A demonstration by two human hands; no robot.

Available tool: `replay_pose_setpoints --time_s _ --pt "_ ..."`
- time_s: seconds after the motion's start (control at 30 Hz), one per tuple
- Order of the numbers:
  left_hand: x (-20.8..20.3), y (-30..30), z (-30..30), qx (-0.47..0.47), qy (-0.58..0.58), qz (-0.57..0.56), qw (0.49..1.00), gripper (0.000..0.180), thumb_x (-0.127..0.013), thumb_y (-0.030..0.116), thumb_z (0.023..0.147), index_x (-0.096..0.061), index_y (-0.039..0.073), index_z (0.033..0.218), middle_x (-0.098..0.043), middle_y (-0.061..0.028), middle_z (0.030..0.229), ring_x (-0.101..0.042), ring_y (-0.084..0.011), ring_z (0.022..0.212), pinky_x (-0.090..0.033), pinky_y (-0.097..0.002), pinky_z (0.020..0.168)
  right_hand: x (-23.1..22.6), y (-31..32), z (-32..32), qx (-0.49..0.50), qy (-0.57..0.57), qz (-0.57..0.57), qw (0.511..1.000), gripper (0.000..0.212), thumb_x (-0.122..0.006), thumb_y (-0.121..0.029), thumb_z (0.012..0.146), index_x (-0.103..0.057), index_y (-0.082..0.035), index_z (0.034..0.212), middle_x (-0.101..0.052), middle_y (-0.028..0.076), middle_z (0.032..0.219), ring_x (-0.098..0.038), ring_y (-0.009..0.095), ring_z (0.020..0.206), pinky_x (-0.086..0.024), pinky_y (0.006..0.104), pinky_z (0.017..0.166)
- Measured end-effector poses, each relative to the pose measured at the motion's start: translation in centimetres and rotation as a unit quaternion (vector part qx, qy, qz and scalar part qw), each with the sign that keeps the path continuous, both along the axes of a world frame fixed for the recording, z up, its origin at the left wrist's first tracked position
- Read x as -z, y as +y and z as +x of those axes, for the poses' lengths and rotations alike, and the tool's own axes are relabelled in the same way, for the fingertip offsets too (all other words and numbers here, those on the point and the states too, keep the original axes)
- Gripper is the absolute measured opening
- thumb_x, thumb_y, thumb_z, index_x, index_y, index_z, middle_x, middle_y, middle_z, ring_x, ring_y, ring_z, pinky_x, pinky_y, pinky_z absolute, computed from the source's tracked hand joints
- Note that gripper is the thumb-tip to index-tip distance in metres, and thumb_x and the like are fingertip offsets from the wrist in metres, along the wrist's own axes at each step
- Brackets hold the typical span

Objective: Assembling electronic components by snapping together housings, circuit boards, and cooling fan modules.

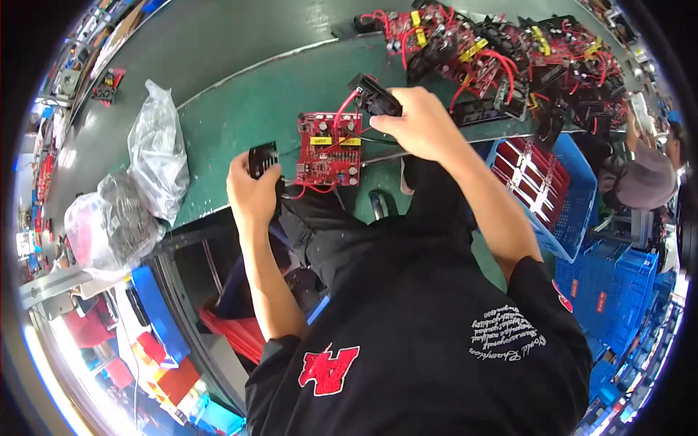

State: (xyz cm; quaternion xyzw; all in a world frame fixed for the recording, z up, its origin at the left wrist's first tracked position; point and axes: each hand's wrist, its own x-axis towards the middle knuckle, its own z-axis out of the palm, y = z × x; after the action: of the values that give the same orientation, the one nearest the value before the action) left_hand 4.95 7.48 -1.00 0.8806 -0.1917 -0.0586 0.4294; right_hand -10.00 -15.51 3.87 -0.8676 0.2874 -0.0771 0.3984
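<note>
A: State the larger items, referenced to the red circuit board (329,166).

B: The green worktop (240,109) extends beyond the board and to both sides of it. A pile of wired assemblies (476,54) lies beyond the board and to its right. The blue crate (579,178), containing red panels (544,174), sits to the right of the board. Two clear plastic bags (156,149) are to its left.

A: State the board's own position.

B: It is between the two hands, at the near edge of the worktop. Whether it rests there or is partly suspended, I cannot tell.

A: State the condition of each hand.

B: The left hand (251,190), left of the board, pinches a slotted black part (262,155) between thumb and fingers. The right hand (420,122), right of the board and slightly beyond it, grips a black block (378,97) likewise.

A: Small details?

B: A red wire (345,106) joins the block to the board's far portion. Yellow strips (320,141) cross the board's middle.
</note>
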Motion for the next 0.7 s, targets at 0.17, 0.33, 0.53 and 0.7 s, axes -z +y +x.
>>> replay_pose_setpoints --time_s 0.17,0.33,0.53,0.7 --pt "0.7 0.3 2.4 0.098 0.323 -0.004 0.941 0.033 -0.056 0.031 0.092 -0.064 0.001 0.102 -0.065 -0.0038 0.085 -0.056 -0.0113 0.073 -0.044 -0.0277 0.066 4.2 1.4 0.4 0.030 -0.008 0.048 0.998 0.027 -0.066 -0.022 0.079 -0.060 0.004 0.085 -0.061 0.022 0.067 -0.063 0.038 0.066 -0.047 0.0441 0.061" --pt "-3.2 -0.5 2.4 0.113 0.425 -0.007 0.898 0.039 -0.051 0.040 0.096 -0.062 0.006 0.112 -0.065 -0.0045 0.093 -0.058 -0.0139 0.082 -0.044 -0.0283 0.074 5.9 3.2 -0.5 0.084 -0.060 0.035 0.994 0.029 -0.067 -0.023 0.081 -0.060 0.003 0.093 -0.064 0.022 0.075 -0.063 0.041 0.075 -0.047 0.0441 0.067" --pt "-3.3 -5.3 0.7 0.257 0.324 -0.078 0.907 0.049 -0.068 0.027 0.088 -0.056 -0.010 0.118 -0.065 -0.0097 0.099 -0.059 -0.0122 0.088 -0.047 -0.0274 0.081 2.2 3.6 -0.7 0.045 -0.026 0.307 0.950 0.037 -0.069 -0.027 0.086 -0.060 -0.003 0.113 -0.066 0.006 0.089 -0.060 0.014 0.074 -0.047 0.0324 0.065" --pt "0.7 -8.5 -1.4 0.185 0.226 -0.122 0.949 0.036 -0.070 0.023 0.084 -0.061 -0.009 0.100 -0.065 -0.0055 0.083 -0.059 -0.0116 0.076 -0.049 -0.0263 0.069 5.8 5.4 -1.2 0.056 -0.188 0.404 0.893 0.055 -0.083 -0.017 0.074 -0.055 0.001 0.119 -0.063 0.005 0.108 -0.060 0.013 0.097 -0.049 0.0289 0.087"
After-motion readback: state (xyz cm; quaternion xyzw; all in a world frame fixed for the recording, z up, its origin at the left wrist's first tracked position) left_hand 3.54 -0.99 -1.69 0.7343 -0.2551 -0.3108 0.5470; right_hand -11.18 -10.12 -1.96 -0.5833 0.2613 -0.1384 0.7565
